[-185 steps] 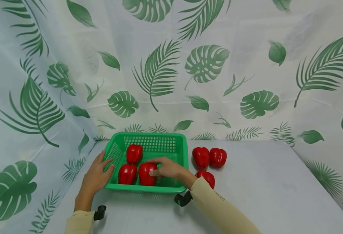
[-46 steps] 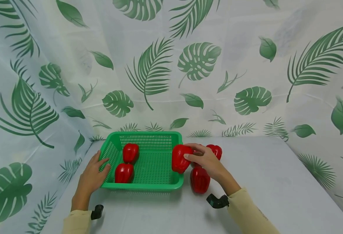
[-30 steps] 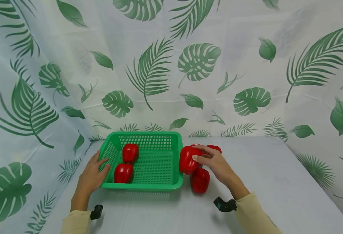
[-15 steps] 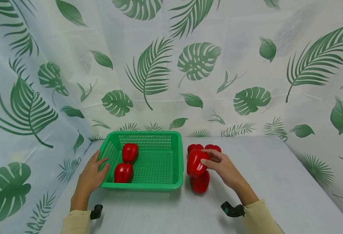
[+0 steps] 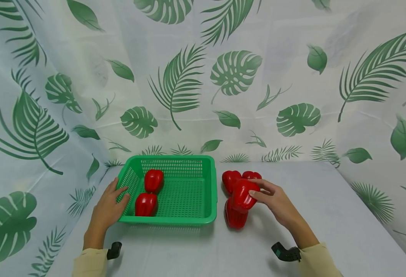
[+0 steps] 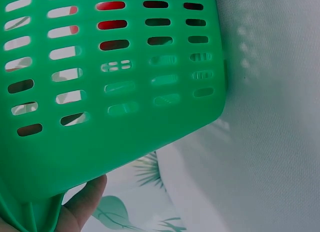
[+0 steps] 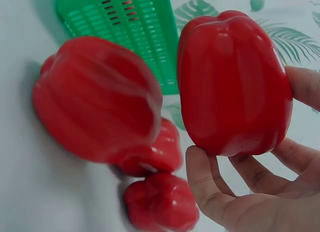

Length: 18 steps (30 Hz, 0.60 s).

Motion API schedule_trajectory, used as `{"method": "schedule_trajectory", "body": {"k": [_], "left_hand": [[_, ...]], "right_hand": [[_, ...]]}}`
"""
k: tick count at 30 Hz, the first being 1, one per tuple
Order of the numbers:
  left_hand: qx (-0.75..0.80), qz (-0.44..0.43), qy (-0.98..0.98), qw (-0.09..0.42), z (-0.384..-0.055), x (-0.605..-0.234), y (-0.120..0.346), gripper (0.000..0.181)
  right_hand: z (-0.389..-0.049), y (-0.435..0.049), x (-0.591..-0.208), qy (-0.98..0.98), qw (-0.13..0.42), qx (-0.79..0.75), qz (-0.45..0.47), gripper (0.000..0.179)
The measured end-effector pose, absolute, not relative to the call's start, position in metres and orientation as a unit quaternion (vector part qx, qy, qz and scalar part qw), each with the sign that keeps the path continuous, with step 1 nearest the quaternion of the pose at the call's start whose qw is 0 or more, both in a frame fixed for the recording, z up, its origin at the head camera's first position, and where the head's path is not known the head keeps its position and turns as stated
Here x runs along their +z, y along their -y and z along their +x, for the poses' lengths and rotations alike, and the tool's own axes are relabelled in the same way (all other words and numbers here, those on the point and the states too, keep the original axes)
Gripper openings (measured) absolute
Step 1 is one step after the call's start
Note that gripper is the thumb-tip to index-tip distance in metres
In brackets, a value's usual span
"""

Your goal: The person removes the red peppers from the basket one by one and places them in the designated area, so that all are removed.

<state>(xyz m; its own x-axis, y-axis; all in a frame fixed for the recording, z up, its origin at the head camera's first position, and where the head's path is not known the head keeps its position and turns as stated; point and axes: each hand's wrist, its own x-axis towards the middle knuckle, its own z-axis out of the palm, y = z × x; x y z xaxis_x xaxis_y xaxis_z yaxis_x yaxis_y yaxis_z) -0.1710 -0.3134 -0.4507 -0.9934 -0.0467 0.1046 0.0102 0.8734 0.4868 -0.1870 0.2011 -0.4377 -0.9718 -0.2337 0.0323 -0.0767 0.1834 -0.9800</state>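
Observation:
In the head view my right hand [image 5: 275, 202] holds a red bell pepper [image 5: 241, 195] between thumb and fingers, above the table to the right of the green basket [image 5: 168, 221]. The right wrist view shows the same bell pepper [image 7: 235, 84] upright, with fingertips at its base and side. It overlaps a pepper [image 5: 235, 218] on the table in the head view; two more, a left one [image 5: 229, 179] and a right one [image 5: 252, 175], lie behind. My left hand [image 5: 107, 207] grips the basket's left rim, a finger [image 6: 90, 194] showing outside it.
Inside the basket, on its left side, lie two red peppers, a rear one [image 5: 153, 180] and a front one [image 5: 146, 204]. A white table [image 5: 313, 215] carries everything. Leaf-printed sheeting [image 5: 189, 96] hangs behind and along the left.
My right hand has lifted a bell pepper from inside the basket, carried it over the right rim, and moved it right above the table peppers. My left hand has stayed at the rim.

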Motion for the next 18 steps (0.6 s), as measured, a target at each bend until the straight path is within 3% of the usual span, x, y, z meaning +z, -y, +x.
{"method": "schedule_trajectory", "body": {"k": [18], "left_hand": [[-0.254, 0.005, 0.965, 0.07, -0.171, -0.452, 0.315, 0.049]], "right_hand": [[-0.18, -0.225, -0.446, -0.787, 0.062, -0.61, -0.068, 0.062]]}}
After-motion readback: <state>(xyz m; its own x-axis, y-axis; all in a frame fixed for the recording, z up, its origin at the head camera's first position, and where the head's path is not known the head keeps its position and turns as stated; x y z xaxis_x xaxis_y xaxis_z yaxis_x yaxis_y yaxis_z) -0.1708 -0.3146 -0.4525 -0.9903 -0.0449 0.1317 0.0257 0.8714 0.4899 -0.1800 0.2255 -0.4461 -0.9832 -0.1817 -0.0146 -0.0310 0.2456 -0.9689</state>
